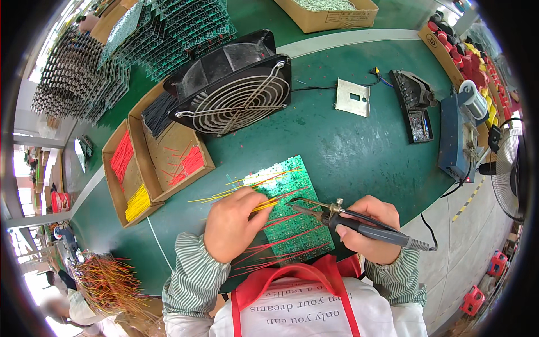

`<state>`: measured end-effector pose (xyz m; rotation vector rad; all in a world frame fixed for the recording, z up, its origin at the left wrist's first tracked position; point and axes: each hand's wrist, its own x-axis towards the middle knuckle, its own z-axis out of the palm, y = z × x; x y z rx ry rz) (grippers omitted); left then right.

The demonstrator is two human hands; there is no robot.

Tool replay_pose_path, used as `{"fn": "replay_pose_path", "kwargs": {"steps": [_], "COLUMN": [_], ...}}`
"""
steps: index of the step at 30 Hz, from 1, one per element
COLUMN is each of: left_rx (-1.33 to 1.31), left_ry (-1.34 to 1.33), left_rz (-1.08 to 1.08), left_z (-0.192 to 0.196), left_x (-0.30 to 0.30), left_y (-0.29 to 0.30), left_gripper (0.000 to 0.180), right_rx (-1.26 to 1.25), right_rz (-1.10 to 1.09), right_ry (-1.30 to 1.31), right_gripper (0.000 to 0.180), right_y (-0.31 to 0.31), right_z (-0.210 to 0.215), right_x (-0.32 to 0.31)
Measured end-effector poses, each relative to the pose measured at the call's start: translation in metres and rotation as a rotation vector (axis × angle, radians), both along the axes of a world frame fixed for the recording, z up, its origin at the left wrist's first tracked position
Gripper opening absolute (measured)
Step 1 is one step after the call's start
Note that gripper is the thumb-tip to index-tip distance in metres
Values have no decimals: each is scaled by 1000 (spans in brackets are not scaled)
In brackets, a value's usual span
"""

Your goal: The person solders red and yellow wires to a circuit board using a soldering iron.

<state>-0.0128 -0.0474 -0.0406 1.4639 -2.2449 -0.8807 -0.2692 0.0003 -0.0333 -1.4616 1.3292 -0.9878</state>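
Note:
A green circuit board panel (pixel 300 238) lies on the green bench in front of me, with several red and yellow wires sticking out across its left side. My left hand (pixel 236 219) is closed in a pinch over the panel's left edge, holding a few yellow wires (pixel 264 205). In my right hand (pixel 373 224) is a grey soldering iron (pixel 373 231) with a thin curved metal feed tube fixed to it. Its tip points left over the middle of the panel, close to the ends of the held wires.
A black fan (pixel 236 92) with a wire guard stands beyond the panel. Cardboard boxes (pixel 163 194) of cut red, yellow and dark wires sit at left. Rightward are a metal plate (pixel 352 98), a black iron stand (pixel 412 106) and a blue soldering station (pixel 453 140) with a solder spool (pixel 473 100).

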Motion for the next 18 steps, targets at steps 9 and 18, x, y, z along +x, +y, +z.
{"fn": "replay_pose_path", "kwargs": {"steps": [9, 18], "left_rx": [6, 23], "left_ry": [26, -2], "left_rz": [-21, -22], "left_z": [-13, -9], "left_x": [-4, -6], "left_y": [-6, -7], "left_gripper": [13, 13], "right_rx": [4, -26], "right_rz": [3, 14], "right_ry": [-9, -12], "right_gripper": [19, 18], "right_y": [-5, -9], "right_z": [-4, -4], "right_x": [2, 0]}}
